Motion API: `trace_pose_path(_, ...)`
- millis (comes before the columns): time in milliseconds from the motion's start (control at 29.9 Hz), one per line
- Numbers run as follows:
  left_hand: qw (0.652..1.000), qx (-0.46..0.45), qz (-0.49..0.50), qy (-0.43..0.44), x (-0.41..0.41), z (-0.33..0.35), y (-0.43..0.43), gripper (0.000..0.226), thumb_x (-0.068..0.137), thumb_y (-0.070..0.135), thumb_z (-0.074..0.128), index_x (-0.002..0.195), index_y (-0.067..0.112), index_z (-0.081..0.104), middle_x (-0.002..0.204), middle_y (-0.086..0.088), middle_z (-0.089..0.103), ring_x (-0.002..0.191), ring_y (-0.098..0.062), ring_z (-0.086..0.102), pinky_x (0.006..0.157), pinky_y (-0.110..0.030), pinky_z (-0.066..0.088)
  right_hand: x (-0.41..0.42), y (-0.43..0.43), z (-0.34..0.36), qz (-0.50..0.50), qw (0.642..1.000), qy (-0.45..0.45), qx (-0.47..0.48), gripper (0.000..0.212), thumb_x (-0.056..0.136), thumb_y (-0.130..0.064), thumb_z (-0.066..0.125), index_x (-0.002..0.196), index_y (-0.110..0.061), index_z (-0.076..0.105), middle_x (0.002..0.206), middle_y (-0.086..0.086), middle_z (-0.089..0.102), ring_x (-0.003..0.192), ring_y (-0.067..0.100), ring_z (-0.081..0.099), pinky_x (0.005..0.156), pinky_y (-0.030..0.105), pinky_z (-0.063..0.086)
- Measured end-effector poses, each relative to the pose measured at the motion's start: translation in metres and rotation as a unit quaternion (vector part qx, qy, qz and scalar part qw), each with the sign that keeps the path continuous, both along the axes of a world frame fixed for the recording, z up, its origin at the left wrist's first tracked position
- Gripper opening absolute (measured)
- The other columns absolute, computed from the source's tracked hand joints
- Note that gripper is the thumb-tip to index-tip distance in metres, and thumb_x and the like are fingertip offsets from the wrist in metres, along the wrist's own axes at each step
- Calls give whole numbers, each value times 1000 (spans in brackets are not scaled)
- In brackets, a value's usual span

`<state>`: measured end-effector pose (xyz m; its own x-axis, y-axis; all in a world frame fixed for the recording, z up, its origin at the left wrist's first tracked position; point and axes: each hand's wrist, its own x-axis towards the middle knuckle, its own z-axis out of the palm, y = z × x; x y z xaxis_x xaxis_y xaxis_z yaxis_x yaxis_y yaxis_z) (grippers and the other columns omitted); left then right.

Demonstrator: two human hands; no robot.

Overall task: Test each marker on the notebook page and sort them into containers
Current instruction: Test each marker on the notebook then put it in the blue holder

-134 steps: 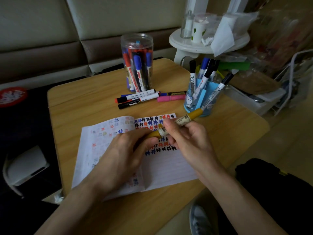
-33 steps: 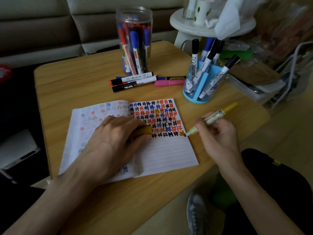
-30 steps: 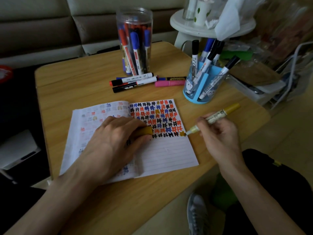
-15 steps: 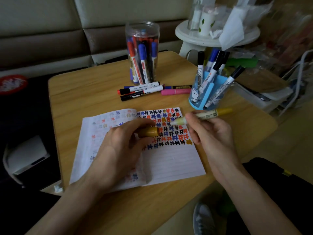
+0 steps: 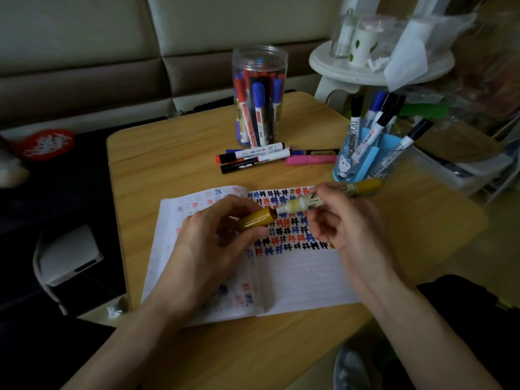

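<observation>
Left hand [image 5: 213, 243] fingers grip cap [image 5: 256, 219]; right hand [image 5: 346, 223] fingers grip yellow marker [image 5: 332, 197], tip meeting cap above near notebook [image 5: 295, 277] | page part-filled with marks; far jar [image 5: 260, 94] and right cup [image 5: 363, 161] hold markers | several loose markers [image 5: 259, 157] seemingly remain.

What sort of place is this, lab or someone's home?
Probably a home living room: a cushioned sofa sits behind the small wooden table, and a white round side table with a cup stands beside it.

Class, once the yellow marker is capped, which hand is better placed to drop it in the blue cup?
Right: the right hand grips the marker, and the cup stands just beyond it; the left hand holds only the cap.
</observation>
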<state>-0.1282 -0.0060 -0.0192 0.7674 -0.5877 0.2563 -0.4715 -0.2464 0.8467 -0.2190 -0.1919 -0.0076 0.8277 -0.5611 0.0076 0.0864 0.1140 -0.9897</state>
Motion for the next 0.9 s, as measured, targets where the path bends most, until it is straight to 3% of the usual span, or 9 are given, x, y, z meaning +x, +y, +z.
trace_pose_path(100, 1000, 0, 0, -7, 0, 1, 0, 26, 85, 37, 76, 109, 34, 69, 104, 27, 70, 95, 3, 69, 79, -21, 55, -1, 1, -2, 25, 1000, -8, -14, 20, 94, -26, 72, 81, -13, 75, 72, 11, 69, 63, 22, 61, 60, 37, 46)
trace_pose_path(268, 1000, -19, -6, -10, -2, 3, 2, 22, 89, 38, 70, 110, 38, 69, 103, 27, 71, 94, 4, 70, 80, -19, 56, -4, 3, -3, 85, 995, -5, -43, 26, 92, -25, 72, 91, 1, 75, 81, 16, 73, 69, 23, 64, 59, 25, 51)
trace_pose_path(535, 998, -54, -15, -24, -7, 9, 2, 25, 87, 34, 67, 109, 46, 65, 105, 37, 69, 97, 8, 68, 83, -7, 50, -5, 10, -6, 88, 993, -53, -56, 14, 91, -15, 71, 95, -3, 77, 82, 16, 75, 73, 24, 72, 69, 30, 60)
trace_pose_path(903, 998, -44, -13, -40, -6, 8, 0, 26, 85, 35, 67, 111, 38, 69, 109, 30, 70, 99, 8, 68, 85, -7, 49, -8, 13, -14, 79, 993, -63, -56, 13, 90, -13, 70, 95, -2, 76, 81, 17, 75, 74, 22, 72, 72, 27, 60)
